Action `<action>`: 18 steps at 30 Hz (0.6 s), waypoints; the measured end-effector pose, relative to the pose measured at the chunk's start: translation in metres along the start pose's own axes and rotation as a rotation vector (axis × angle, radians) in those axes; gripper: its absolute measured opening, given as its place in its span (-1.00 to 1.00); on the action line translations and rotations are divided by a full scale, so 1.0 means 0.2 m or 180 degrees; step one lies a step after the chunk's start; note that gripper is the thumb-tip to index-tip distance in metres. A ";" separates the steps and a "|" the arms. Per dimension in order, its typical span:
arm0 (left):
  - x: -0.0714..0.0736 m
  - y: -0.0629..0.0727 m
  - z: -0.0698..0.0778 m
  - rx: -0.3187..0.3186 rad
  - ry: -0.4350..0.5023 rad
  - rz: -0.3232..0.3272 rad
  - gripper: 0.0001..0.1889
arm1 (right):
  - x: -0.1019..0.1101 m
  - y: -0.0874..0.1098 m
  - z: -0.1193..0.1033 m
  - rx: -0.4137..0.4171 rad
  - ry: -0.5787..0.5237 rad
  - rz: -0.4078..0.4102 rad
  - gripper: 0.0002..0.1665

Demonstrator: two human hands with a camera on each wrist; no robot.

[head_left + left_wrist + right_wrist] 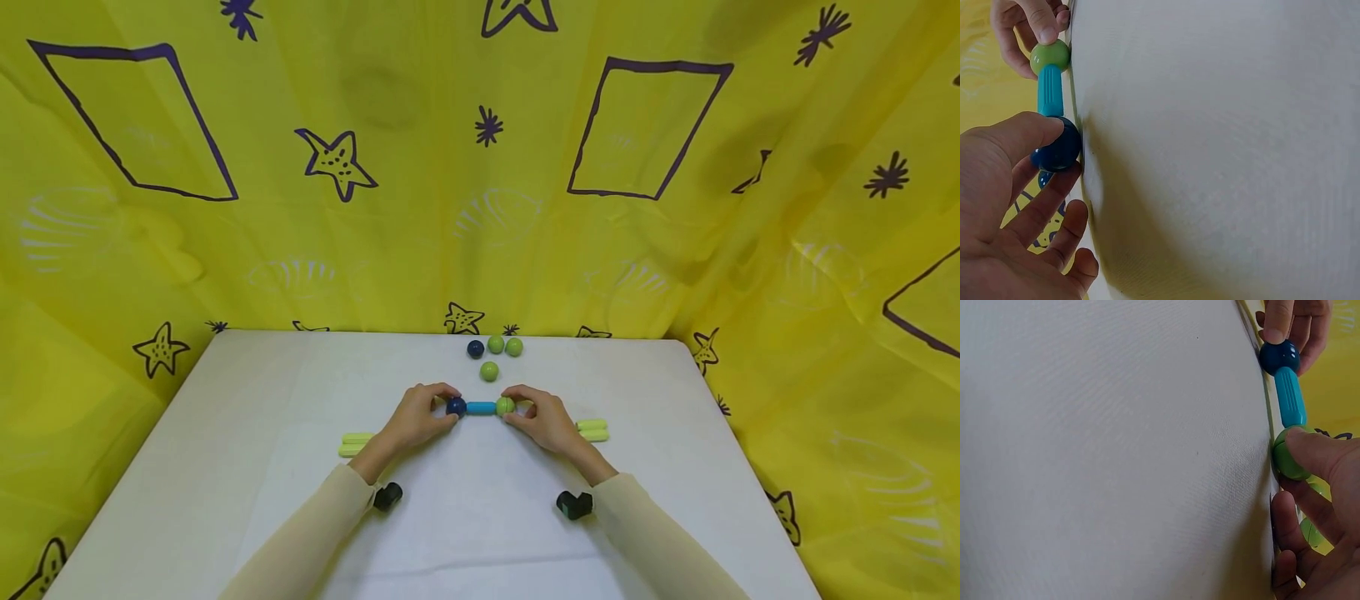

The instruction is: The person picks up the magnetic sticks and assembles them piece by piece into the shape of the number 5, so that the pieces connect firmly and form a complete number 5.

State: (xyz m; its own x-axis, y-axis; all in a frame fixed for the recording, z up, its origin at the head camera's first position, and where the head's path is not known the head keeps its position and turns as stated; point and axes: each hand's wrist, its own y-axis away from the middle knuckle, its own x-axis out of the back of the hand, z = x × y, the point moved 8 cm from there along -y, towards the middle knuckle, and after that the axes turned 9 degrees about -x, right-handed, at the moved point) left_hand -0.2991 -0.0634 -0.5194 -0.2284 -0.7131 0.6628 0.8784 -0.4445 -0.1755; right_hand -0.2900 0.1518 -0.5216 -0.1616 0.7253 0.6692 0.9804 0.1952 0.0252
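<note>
Between the two hands a light blue ribbed rod (pixel 481 407) joins a dark blue ball (pixel 1059 147) on its left end to a green ball (pixel 1289 454) on its right end. My left hand (pixel 422 417) pinches the dark blue ball between thumb and fingers. The green ball is pinched the same way by my right hand (pixel 543 420). In the left wrist view the thumb presses on the dark blue ball beside the rod's end. A seam line shows round the green ball in the right wrist view.
Beyond the hands sit another dark blue ball (pixel 476 349) and several green balls (pixel 489 371). Pale yellow-green rods (pixel 351 450) lie by the left wrist, and similar rods (pixel 594 435) by the right. A yellow patterned curtain (pixel 420 233) walls the white table (pixel 225 400).
</note>
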 end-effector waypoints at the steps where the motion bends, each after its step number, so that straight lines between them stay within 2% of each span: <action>1: 0.00 0.00 0.00 -0.0011 -0.0010 0.0002 -0.68 | 0.00 0.00 0.00 -0.0001 0.0003 -0.0007 -0.60; 9: 0.02 0.00 0.02 -0.0052 -0.0140 0.0015 -0.66 | 0.00 -0.01 -0.04 0.0008 0.0054 -0.0040 -0.59; 18: 0.07 -0.03 0.01 -0.0235 -0.0335 0.0165 -0.66 | -0.01 -0.05 -0.07 -0.0055 0.0085 0.0053 -0.57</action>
State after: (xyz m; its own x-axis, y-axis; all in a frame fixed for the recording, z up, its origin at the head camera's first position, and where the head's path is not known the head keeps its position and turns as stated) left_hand -0.3058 -0.0695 -0.5077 -0.1348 -0.6772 0.7234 0.8537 -0.4499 -0.2621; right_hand -0.2988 0.1388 -0.5135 -0.1425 0.7104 0.6893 0.9848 0.1716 0.0267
